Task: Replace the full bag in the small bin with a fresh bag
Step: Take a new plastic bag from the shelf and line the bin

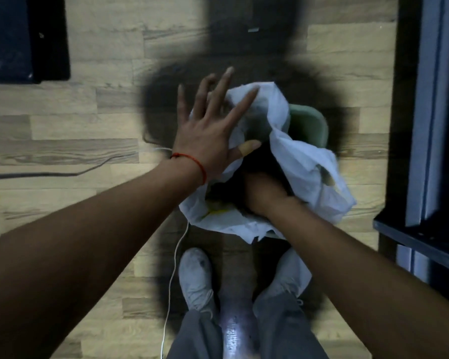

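Note:
A small green bin [313, 125] stands on the wooden floor just ahead of my feet. A white plastic bag [303, 161] is draped loosely over and into it, its edges bunched around the rim. My left hand [210, 128] hovers over the bag's left edge with fingers spread wide, a plaster on the thumb and a red string at the wrist. My right hand [265, 195] reaches down inside the bag's opening; its fingers are hidden in the dark interior. Something yellow [217, 211] shows through the bag at the near side.
A dark cabinet or shelf frame [425, 151] stands close on the right. A black box [24, 40] sits on the floor at the top left. A dark cable [62, 172] and a thin white cord [174, 268] run across the floor on the left.

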Tool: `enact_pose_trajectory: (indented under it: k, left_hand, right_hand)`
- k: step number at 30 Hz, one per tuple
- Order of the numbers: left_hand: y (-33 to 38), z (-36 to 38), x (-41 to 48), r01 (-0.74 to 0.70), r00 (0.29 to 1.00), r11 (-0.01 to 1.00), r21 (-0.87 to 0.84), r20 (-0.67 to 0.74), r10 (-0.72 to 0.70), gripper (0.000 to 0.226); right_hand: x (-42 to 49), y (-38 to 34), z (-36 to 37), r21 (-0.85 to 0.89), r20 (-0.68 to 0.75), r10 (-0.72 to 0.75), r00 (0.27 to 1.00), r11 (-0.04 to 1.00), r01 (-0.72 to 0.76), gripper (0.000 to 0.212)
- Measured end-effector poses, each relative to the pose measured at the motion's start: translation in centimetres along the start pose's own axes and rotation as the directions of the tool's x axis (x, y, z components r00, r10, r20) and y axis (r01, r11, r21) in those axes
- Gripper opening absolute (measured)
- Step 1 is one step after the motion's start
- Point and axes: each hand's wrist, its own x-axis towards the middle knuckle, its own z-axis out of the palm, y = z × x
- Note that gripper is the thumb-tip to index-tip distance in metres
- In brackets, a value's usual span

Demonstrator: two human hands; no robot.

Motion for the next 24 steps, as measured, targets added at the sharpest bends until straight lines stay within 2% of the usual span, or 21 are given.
enact_pose_trajectory:
  k: [2, 4, 6, 7, 9, 12, 18, 24]
  left_hand:
    - [0.0, 0.0, -1.5, 0.076, 0.997, 0.996, -0.043, 0.002, -0.076, 0.077]
    - [0.0, -0.4, -3.1, 0.13, 0.991, 0.988, -0.084, 0.022, -0.128, 0.076]
    - [0.1, -0.5, -4.8, 0.156, 0.987, 0.984, -0.091, 0.051, -0.152, 0.076]
    - [0.2, -0.4, -5.6, 0.155, 0.986, 0.984, -0.09, 0.073, -0.149, 0.076]
    - [0.3, -0.4, -6.7, 0.145, 0.984, 0.985, -0.099, 0.115, -0.133, 0.075]
    - [0.2, -0.2, -7.4, 0.144, 0.979, 0.982, -0.123, 0.165, -0.123, 0.074]
    - [-0.5, 0.2, -6.3, 0.138, 0.978, 0.984, -0.11, 0.171, -0.118, 0.075]
    - [-0.6, 0.1, -3.8, 0.131, 0.985, 0.989, -0.075, 0.125, -0.12, 0.074]
  right_hand:
    - [-2.4, 0.1, -0.7, -0.018, -0.245, -0.11, 0.963, 0.994, 0.109, 0.048]
    - [-5.0, 0.2, -2.1, -0.024, -0.451, -0.166, 0.877, 0.984, 0.174, 0.045]
    - [-6.7, 0.8, -3.3, -0.129, -0.591, -0.2, 0.782, 0.98, 0.153, 0.043]
    - [-7.2, 1.2, -3.7, -0.184, -0.606, -0.197, 0.771, 0.977, 0.105, 0.045]
    - [-8.0, 2.4, -4.2, -0.24, -0.588, -0.126, 0.799, 0.97, -0.024, 0.052]
    - [-8.4, 4.5, -4.4, -0.24, -0.566, -0.02, 0.824, 0.96, -0.142, 0.064]
    - [-7.0, 6.6, -4.7, -0.17, -0.563, 0.015, 0.826, 0.976, -0.134, 0.071]
    - [-4.9, 7.3, -6.1, -0.026, -0.576, 0.05, 0.816, 0.996, -0.08, 0.067]
